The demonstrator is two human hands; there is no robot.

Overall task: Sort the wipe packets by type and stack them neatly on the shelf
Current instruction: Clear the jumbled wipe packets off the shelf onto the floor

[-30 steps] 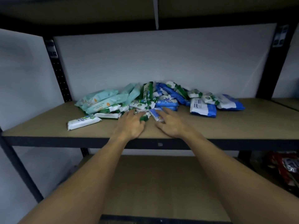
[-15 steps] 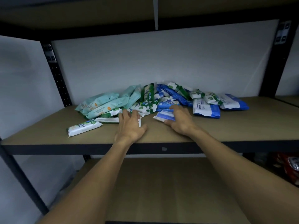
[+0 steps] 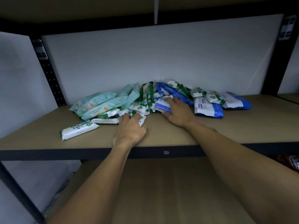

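Observation:
A jumbled heap of wipe packets lies on the wooden shelf [image 3: 242,126] against the back wall. Pale teal packets [image 3: 98,104] are at the left, small white-and-green packets [image 3: 139,107] in the middle, blue-and-white packets [image 3: 208,109] to the right. One white-and-green packet [image 3: 79,129] lies apart at the front left. My left hand [image 3: 131,130] curls round a small white-and-green packet [image 3: 142,121] at the heap's front edge. My right hand [image 3: 176,112] grips a blue-and-white packet [image 3: 161,105], fingers over its top and thumb under it.
Black steel uprights [image 3: 48,73] stand at the left and at the right [image 3: 275,62] of the bay. The shelf's black front rail [image 3: 165,152] runs under my wrists. A lower wooden shelf [image 3: 161,183] lies below, with a red bag [image 3: 289,160] at its right.
Both hands have pushed forward into the heap. The left hand has closed round a white-and-green packet, and the right hand has taken hold of a blue-and-white one.

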